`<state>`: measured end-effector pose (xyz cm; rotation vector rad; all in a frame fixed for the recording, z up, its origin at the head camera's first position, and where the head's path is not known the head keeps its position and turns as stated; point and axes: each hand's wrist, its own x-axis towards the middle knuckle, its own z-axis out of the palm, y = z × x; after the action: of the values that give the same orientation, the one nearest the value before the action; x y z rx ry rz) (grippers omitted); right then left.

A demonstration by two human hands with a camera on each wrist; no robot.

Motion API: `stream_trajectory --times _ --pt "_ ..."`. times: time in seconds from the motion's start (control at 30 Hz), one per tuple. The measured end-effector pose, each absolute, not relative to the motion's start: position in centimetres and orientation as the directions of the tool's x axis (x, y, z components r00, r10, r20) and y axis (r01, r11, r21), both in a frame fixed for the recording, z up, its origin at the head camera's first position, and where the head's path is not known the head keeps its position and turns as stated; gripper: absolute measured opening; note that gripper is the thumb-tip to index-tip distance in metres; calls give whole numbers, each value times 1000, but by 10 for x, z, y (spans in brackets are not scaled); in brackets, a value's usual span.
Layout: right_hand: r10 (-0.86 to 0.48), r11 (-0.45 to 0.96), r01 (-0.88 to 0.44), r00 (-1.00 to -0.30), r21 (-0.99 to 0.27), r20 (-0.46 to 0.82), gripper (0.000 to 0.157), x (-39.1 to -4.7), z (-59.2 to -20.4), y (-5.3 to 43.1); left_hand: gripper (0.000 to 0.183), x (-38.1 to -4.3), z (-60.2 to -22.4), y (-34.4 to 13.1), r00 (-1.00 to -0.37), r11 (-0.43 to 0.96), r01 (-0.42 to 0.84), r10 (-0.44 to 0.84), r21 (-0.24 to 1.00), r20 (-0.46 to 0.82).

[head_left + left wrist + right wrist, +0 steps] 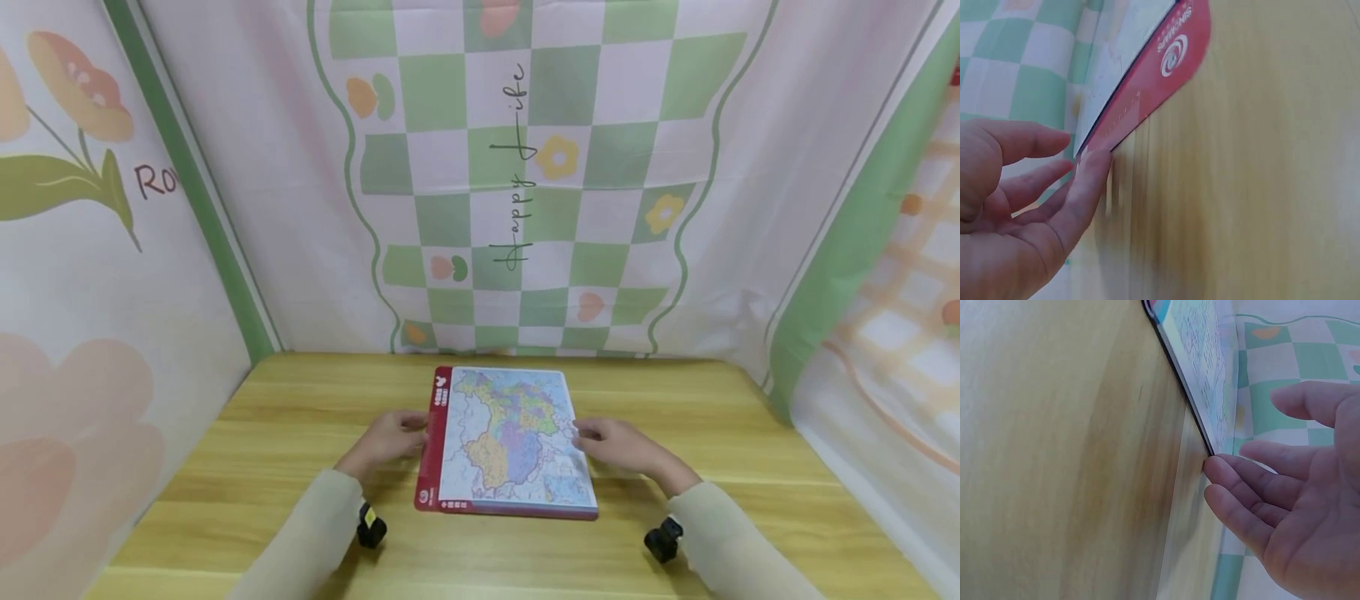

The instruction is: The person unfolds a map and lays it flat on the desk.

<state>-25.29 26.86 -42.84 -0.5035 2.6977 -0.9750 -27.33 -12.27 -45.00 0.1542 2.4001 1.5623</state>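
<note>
Map (506,437) on table (292,442), curtain (498,221) behind

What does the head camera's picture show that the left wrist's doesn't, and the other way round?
Only the head view shows the right-hand grip, the "Happy Life" writing, both sleeves and the map from edge to edge.

Only the left wrist view shows the "SINOMAPS" lettering large enough to read, and the palm side of the left-hand grip.

Both share that left-hand grip at the map's red border, the wooden table and the green-and-white checked cloth.
</note>
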Motion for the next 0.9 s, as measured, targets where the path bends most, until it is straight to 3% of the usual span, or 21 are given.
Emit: stream_trajectory --times 0.47,0.9 --pt "-398 700 -243 -914 -671 -84 50 -254 -426 267 49 -281 -454 -118 -961 293 -148 184 945 -208" --pt "-328 721 -211 -943 -660 -57 50 -256 -426 264 46 -275 -449 -115 -966 411 -146 135 900 -218"
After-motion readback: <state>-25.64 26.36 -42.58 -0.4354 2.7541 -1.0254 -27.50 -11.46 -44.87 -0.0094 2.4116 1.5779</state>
